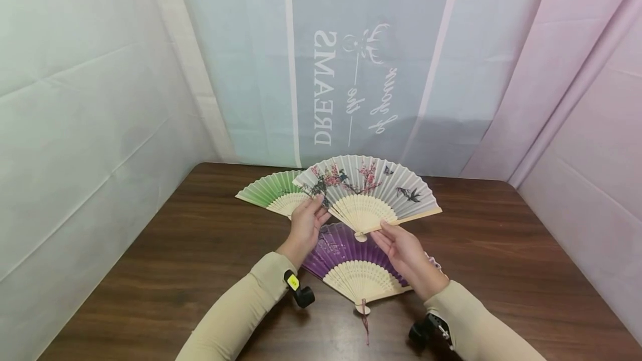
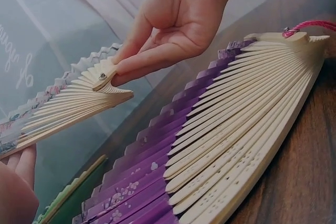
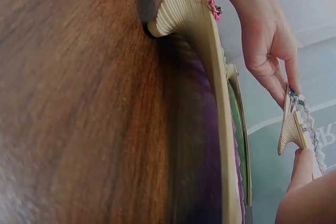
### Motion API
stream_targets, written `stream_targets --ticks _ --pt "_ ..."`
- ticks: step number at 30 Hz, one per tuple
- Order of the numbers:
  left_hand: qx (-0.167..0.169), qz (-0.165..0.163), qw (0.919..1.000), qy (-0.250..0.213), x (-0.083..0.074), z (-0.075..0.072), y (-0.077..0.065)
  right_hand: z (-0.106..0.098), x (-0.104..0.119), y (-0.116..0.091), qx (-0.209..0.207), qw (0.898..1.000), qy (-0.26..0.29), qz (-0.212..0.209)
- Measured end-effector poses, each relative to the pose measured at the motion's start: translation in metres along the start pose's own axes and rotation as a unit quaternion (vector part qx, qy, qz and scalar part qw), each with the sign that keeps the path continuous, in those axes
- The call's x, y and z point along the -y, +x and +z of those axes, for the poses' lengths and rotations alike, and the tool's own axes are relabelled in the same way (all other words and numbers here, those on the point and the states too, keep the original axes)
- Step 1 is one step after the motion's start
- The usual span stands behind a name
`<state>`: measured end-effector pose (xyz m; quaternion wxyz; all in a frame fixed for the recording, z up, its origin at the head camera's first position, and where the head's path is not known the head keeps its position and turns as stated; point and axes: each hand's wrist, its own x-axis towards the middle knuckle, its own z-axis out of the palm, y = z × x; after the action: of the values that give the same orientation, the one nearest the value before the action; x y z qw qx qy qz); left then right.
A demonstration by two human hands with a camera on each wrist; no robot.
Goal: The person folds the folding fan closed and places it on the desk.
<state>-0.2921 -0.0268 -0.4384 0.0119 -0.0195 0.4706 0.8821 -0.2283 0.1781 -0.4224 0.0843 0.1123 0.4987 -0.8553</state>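
Note:
Both hands hold a spread white folding fan (image 1: 363, 183), printed with pink blossoms and a dark bird, above the table. My left hand (image 1: 307, 224) pinches its left edge between thumb and fingers. Near the pivot, at the lower right edge, my right hand (image 1: 403, 249) grips the fan with thumb on top; the left wrist view shows this right hand (image 2: 184, 24) too. Below lies an open purple fan (image 2: 152, 166) with pale pierced ribs, its right part hidden by the right forearm. An open green fan (image 1: 268, 191) lies behind the left hand, partly covered.
A dark red tassel (image 1: 365, 322) hangs from the purple fan's pivot toward the front. Pinkish-white ruffled edging (image 1: 432, 261) shows beside the right wrist. The brown wooden table (image 1: 200, 272) meets a printed curtain (image 1: 251, 71) at the back and pale cloth walls at both sides.

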Motion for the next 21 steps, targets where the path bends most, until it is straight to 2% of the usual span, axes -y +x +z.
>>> stream_targets --ticks 4,10,21 --pt "0.011 -0.001 0.9999 -0.004 -0.0009 -0.0005 -0.0001 0.0008 0.0001 0.0029 0.002 1.0 -0.011 -0.004" --pt "0.007 -0.005 1.0 0.0 0.0037 -0.0041 0.0024 -0.0001 -0.0012 0.0021 -0.01 1.0 -0.028 -0.004" --pt "-0.013 -0.016 0.9997 -0.012 -0.0006 0.0001 0.0047 0.0009 -0.0007 0.0078 -0.012 0.999 -0.025 -0.03"
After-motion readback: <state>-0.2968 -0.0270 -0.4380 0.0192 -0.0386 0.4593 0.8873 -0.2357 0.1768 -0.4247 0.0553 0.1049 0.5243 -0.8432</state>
